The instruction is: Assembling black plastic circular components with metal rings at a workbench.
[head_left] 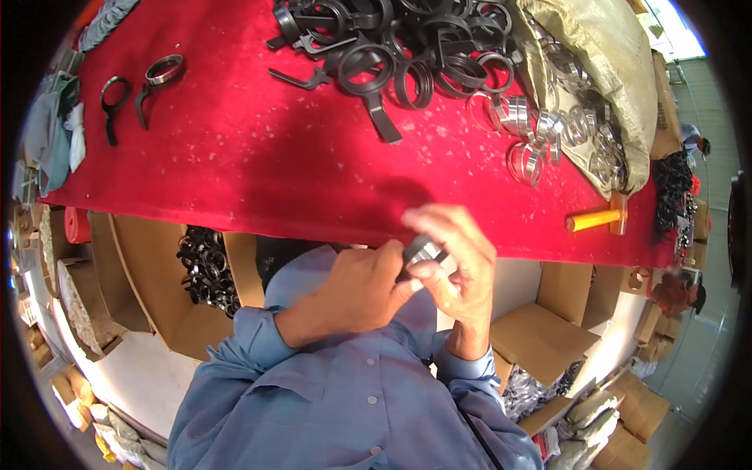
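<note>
In front of my chest, just off the table's near edge, I hold a black ring with a silver metal band (423,249) at its opening. My left hand (356,288) is closed around its left side, hiding much of the black part. The thumb of my right hand (464,270) presses on the silver band, and its fingers curve over the far side, slightly blurred. Black rings with flat handles (366,69) lie in a heap at the far middle of the table. Loose silver metal rings (526,162) lie to their right, spilling from a woven sack (603,59).
A hammer with a yellow handle (594,220) lies at the right on the red tablecloth (298,172). Two handled rings (164,70) lie apart at far left. Below the table, a cardboard box (160,266) at left holds more black parts; an open carton (543,342) stands right.
</note>
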### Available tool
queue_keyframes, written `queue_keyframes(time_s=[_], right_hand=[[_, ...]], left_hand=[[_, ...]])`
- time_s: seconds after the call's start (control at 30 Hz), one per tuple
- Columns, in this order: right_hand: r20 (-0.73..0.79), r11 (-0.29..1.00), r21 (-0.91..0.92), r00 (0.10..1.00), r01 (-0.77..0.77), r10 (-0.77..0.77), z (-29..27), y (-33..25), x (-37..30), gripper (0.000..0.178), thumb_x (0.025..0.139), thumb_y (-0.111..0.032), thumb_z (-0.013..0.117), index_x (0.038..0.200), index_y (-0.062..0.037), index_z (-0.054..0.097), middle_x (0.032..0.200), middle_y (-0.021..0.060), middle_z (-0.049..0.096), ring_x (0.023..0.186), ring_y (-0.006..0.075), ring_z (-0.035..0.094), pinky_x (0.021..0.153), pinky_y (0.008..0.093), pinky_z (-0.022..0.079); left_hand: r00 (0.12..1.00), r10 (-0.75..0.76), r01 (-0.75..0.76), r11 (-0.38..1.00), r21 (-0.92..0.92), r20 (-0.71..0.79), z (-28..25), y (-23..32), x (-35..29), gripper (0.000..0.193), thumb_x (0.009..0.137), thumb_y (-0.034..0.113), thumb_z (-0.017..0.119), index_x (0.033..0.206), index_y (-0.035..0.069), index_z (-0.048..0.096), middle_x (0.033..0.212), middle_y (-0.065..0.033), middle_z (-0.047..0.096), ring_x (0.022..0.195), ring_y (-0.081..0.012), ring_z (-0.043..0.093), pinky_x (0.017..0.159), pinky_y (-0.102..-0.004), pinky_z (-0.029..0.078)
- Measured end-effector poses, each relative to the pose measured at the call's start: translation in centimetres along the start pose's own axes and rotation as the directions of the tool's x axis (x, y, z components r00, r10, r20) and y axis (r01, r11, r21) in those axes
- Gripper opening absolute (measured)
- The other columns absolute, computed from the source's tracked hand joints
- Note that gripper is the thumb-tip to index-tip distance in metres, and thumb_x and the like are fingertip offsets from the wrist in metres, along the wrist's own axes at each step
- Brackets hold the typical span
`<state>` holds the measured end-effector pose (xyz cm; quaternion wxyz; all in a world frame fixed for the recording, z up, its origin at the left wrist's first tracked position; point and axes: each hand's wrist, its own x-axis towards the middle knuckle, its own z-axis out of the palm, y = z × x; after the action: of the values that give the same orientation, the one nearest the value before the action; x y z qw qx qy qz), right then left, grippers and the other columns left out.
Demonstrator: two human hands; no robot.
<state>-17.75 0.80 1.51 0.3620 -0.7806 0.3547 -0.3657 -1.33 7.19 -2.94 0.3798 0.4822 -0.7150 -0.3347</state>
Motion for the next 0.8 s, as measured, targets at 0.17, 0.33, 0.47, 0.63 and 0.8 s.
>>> queue_keyframes(time_s=[0.17,0.33,0.47,0.63,0.8], right_hand=[[0.001,0.968,0.223,0.993,-0.114,0.117,1.2,0.8,-0.5,0.032,0.066,-0.001,0.079,0.098,-0.0019,0.07,0.086,0.0092,0.063,0.074,0.0198,0.063,0.063,0.0292,0.049],[0.01,0.969,0.207,0.991,-0.135,0.136,1.9,0.8,0.2,0.031,0.069,-0.003,0.08,0.098,-0.0021,0.069,0.084,0.0065,0.062,0.072,0.0159,0.062,0.062,0.0266,0.048],[-0.082,0.965,0.227,0.985,-0.132,0.154,2.1,1.9,0.5,0.047,0.082,-0.014,0.074,0.124,-0.001,0.06,0.115,0.0154,0.062,0.1,0.0245,0.064,0.086,0.0325,0.051],[-0.131,0.919,0.28,0.937,-0.279,0.324,1.8,3.8,-1.3,0.044,0.092,-0.019,0.069,0.128,0.003,0.058,0.118,0.0154,0.063,0.105,0.0238,0.063,0.093,0.0351,0.051],[-0.159,0.917,0.276,0.927,-0.289,0.34,2.0,4.4,-2.4,0.034,0.087,0.002,0.066,0.121,0.0037,0.062,0.109,0.0138,0.065,0.101,0.0219,0.065,0.091,0.0328,0.052]], left_hand=[[0.992,-0.067,0.069,0.997,-0.018,0.107,-0.5,-0.4,-0.2,0.034,0.094,0.024,0.063,0.106,-0.004,0.049,0.08,-0.0202,0.066,0.068,-0.0408,0.066,0.059,-0.0502,0.05],[0.991,-0.102,0.106,0.993,-0.052,0.088,-1.6,-0.2,-0.2,0.032,0.097,0.026,0.059,0.106,-0.002,0.049,0.082,-0.0212,0.066,0.073,-0.0419,0.066,0.062,-0.0514,0.049],[0.965,-0.227,0.239,0.967,-0.089,0.133,-3.3,0.2,1.0,0.039,0.093,0.032,0.067,0.105,0.0,0.048,0.082,-0.0236,0.063,0.075,-0.0457,0.064,0.062,-0.0524,0.047],[0.867,-0.422,0.442,0.897,0.017,-0.265,-9.6,-2.8,1.6,0.038,0.084,0.021,0.075,0.105,0.002,0.05,0.088,-0.02,0.063,0.081,-0.0311,0.068,0.069,-0.0413,0.052],[0.706,-0.149,0.469,0.83,0.301,-0.692,-21.5,-9.5,2.3,0.031,0.085,0.016,0.073,0.1,0.001,0.051,0.079,-0.0127,0.065,0.072,-0.0213,0.065,0.066,-0.0378,0.051]])
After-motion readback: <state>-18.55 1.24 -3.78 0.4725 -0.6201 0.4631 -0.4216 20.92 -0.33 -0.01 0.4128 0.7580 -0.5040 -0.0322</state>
